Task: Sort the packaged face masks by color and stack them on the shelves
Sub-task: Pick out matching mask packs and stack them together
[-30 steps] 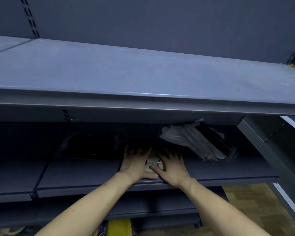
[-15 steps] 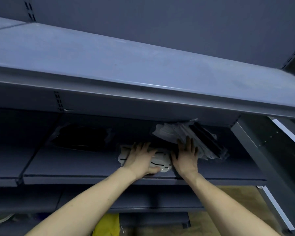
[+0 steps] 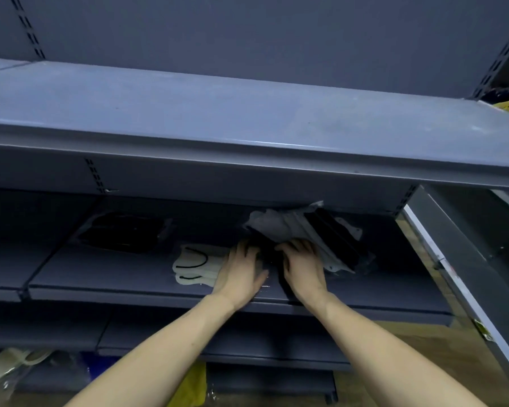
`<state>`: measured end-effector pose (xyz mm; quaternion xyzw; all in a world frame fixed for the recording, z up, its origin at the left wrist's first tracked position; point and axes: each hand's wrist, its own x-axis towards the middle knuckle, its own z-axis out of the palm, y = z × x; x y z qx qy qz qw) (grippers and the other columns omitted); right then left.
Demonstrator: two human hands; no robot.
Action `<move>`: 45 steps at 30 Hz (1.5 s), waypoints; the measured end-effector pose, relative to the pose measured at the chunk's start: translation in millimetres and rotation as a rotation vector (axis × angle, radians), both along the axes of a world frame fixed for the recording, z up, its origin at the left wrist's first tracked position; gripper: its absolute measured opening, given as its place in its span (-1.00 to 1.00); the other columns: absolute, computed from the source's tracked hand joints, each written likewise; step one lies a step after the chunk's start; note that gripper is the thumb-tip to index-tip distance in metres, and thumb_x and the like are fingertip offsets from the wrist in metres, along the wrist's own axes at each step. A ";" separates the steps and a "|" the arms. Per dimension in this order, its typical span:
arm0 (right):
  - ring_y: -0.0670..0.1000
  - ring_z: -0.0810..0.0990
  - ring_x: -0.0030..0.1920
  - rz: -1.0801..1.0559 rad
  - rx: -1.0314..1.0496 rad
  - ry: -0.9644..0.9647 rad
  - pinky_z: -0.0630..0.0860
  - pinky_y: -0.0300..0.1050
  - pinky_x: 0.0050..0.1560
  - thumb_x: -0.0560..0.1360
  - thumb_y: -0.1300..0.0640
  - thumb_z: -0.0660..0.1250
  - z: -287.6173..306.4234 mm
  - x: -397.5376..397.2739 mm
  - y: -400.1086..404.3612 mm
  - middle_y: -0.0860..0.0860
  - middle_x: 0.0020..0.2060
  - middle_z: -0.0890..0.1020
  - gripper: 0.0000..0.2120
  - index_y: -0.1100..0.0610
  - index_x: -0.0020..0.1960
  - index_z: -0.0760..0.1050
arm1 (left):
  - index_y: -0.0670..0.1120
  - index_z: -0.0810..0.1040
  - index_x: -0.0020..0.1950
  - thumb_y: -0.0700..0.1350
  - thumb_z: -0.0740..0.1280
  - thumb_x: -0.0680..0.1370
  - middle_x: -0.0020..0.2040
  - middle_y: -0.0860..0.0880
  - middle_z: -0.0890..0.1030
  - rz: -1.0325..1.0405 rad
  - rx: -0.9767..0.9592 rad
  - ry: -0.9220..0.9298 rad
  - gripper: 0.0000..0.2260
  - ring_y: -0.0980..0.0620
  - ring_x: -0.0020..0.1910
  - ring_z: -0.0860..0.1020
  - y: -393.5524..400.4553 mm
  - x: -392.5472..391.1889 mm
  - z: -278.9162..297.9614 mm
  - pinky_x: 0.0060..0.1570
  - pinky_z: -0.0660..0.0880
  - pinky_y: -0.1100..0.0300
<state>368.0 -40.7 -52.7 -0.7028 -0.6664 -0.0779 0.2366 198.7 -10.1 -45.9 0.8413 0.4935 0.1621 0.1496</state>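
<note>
Left hand (image 3: 241,270): resting on the middle shelf (image 3: 106,274) at 6 o'clock, fingers reaching forward onto a black pack (image 3: 272,261); whether it is pinching or only pressing I cannot tell.
Right hand (image 3: 303,267): lying just beside it at 3 o'clock, fingers curling over the same black pack at the foot of the mixed pile (image 3: 303,230).
White packs (image 3: 197,265): lying flat at 9 o'clock of the left hand, touching its edge.
Black stack (image 3: 124,232): sitting further back at 10 o'clock, well apart from the hands.
Mixed pile: leaning under the upper shelf (image 3: 247,118) at 1 o'clock, white and black packs overlapping.
Risk: pulling 1 pack from the bottom is likely dragging slippery neighbours along, so the pile could be sliding off the shelf front.
Change: 0.5 s ago the left hand was covering the white packs; now both hands are meeting at the black pack, and the white packs are lying uncovered.
</note>
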 end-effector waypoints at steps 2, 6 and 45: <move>0.10 0.60 -0.14 0.018 0.037 0.070 0.46 -0.11 -0.12 0.33 0.41 0.38 5.2 -5.0 -3.7 -0.01 -0.16 0.66 -0.70 0.07 -0.06 0.62 | -0.17 0.29 0.48 0.01 0.40 0.53 0.49 -0.19 0.24 0.101 0.006 -0.148 -0.40 -0.21 0.37 0.38 4.1 -2.6 7.1 0.32 0.38 0.02; 0.12 0.57 -0.25 -0.035 0.093 0.139 0.36 -0.15 -0.17 0.36 0.42 0.36 7.8 -10.4 -6.8 0.05 -0.24 0.60 -0.77 0.14 -0.10 0.52 | -0.13 0.15 0.58 -0.04 0.43 0.53 0.56 -0.16 0.20 0.181 0.006 -0.220 -0.28 -0.17 0.48 0.23 24.2 -12.3 17.9 0.40 0.33 0.01; 0.21 0.20 0.55 0.053 -0.270 -0.123 0.07 0.36 0.49 0.42 0.28 0.37 9.9 -236.5 100.2 0.09 0.55 0.29 -0.20 -0.05 0.58 0.20 | 0.03 0.42 0.48 -0.08 0.53 0.35 0.37 -0.14 0.52 0.042 0.214 0.376 -0.29 -0.22 0.41 0.42 90.8 -239.9 12.3 0.40 0.20 -0.32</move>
